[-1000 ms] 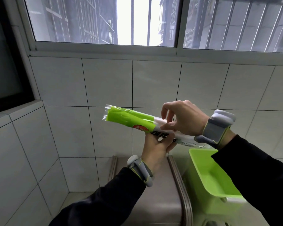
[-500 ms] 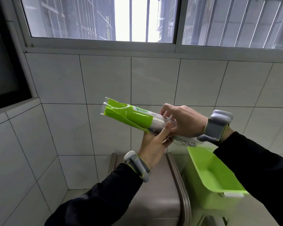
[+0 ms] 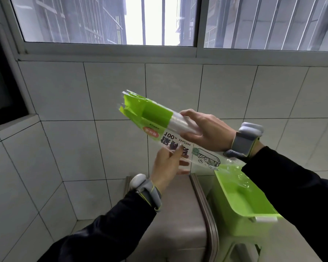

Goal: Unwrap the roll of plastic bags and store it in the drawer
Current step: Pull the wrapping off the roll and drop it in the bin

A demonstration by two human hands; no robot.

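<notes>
A roll of plastic bags (image 3: 180, 123) lies slanted in mid-air in front of the tiled wall, its upper left end still inside the green and clear printed wrapper (image 3: 150, 114). My right hand (image 3: 206, 132) grips the roll's bare white middle from the right. My left hand (image 3: 166, 163) is below it and pinches the loose printed flap of the wrapper (image 3: 180, 144), which hangs open down to the right. An open bright green drawer (image 3: 244, 203) stands below my right forearm.
A brown-grey metal unit (image 3: 178, 220) stands under my hands, against the white tiled wall (image 3: 64, 91). Above the tiles runs a barred window (image 3: 110, 19). A dark panel (image 3: 0, 82) is at the left.
The wrapper has been split open: its printed flap now hangs loose below the roll. My left hand has dropped from under the roll and pulls the flap down. The view has tilted slightly.
</notes>
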